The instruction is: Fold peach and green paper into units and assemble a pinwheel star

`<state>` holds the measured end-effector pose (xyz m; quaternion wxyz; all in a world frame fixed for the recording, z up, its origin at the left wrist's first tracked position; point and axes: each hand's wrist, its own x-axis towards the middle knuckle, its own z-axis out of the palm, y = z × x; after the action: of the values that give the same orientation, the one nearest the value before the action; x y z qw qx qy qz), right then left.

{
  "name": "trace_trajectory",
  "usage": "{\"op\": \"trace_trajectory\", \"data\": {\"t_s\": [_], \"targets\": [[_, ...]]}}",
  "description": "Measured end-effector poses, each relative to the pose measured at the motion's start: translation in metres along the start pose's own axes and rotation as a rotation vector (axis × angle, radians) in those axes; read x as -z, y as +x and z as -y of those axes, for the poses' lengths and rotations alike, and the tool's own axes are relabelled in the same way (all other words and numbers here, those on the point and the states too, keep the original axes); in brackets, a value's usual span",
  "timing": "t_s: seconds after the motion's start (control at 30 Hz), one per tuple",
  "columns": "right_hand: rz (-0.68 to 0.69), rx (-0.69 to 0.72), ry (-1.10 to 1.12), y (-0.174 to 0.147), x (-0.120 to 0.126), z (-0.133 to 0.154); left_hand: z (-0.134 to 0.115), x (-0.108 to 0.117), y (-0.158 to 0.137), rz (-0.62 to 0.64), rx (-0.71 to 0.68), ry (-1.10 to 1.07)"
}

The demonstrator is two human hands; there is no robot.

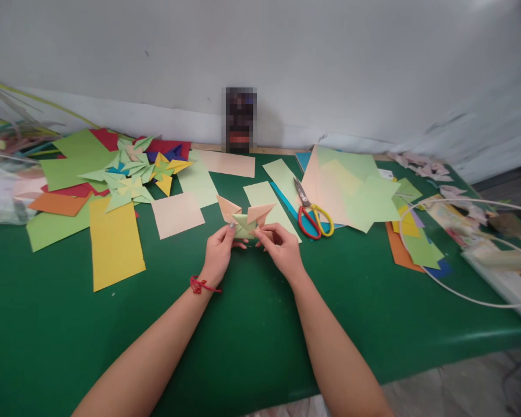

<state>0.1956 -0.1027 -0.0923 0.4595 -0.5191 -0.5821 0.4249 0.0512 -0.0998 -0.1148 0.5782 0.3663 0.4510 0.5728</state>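
Between my two hands is a folded paper piece (244,225), pale green in the middle with peach points sticking up at both sides. My left hand (219,250) pinches its left end, thumb on the front face. At the right end, my right hand (283,250) grips the paper between thumb and fingers; those fingers partly cover a small peach part there. The piece is held up just above the green table. Behind it lie a peach sheet (178,215) and pale green strips (267,200). Scissors (308,213) with one red and one yellow handle rest right of my hands.
Folded paper stars (132,168) pile up at the left among coloured sheets, with a yellow sheet (116,243) in front. Large pale green sheets (360,191) lie at the right. A white cable (443,289) loops over the right side. A blurred dark object (241,119) leans against the wall.
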Motion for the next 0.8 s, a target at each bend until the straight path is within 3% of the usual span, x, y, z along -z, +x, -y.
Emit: {"op": "trace_trajectory", "data": {"t_s": [0.47, 0.8], "targets": [[-0.032, 0.015, -0.083, 0.001, 0.0, 0.001, -0.002, 0.0, -0.001, 0.027, 0.029, 0.031], [0.046, 0.07, -0.241, 0.002, 0.01, 0.005, -0.007, -0.002, -0.002, -0.003, 0.014, 0.053]]}}
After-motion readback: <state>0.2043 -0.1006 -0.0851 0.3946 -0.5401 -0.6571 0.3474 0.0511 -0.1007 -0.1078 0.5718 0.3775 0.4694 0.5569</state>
